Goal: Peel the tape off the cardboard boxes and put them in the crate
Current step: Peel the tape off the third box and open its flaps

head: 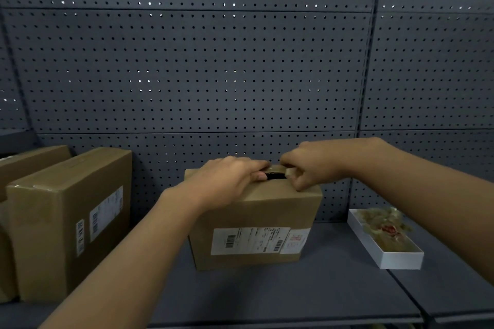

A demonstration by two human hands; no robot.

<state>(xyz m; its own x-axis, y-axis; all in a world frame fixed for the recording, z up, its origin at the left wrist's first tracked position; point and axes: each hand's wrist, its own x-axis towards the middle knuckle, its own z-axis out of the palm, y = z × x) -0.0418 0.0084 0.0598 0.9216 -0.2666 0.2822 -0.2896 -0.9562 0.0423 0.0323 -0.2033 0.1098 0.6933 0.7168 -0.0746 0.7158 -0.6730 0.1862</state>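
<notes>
A brown cardboard box point(256, 222) with white shipping labels stands upright in the middle of the grey shelf. My left hand point(227, 181) lies over its top left, fingers curled at the dark gap along the top seam. My right hand point(312, 165) is at the top right edge, its fingers pinching a strip of clear tape point(278, 168) at the seam. The box's top face is mostly hidden by both hands.
Two more taped cardboard boxes point(69, 219) stand at the left. A shallow white tray point(385, 254) with crumpled peeled tape lies at the right. A grey pegboard wall point(200, 75) backs the shelf. A seam between shelf panels runs at the front right.
</notes>
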